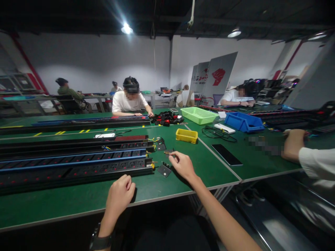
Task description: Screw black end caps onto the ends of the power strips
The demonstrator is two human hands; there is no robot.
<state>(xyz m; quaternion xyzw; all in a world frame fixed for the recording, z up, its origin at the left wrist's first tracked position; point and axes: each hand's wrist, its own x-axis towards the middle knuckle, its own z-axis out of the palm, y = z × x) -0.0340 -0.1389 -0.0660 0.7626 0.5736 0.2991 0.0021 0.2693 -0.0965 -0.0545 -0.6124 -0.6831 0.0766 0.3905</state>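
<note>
My left hand rests curled at the front edge of the green table, just below the long black socket strips; its fingers are folded in and nothing shows in them. My right hand reaches over the table with thumb and forefinger together, beside a small black plate with wires near the strips' ends. Whatever is between those fingertips is too small to make out. Another small black part lies farther back. Yellow connectors stick out at the strip ends.
Behind my right hand stands a yellow bin. Farther back are a green basket, a blue bin and a heap of black and red parts. A dark phone lies right. A co-worker's hand is at the right; another person sits opposite.
</note>
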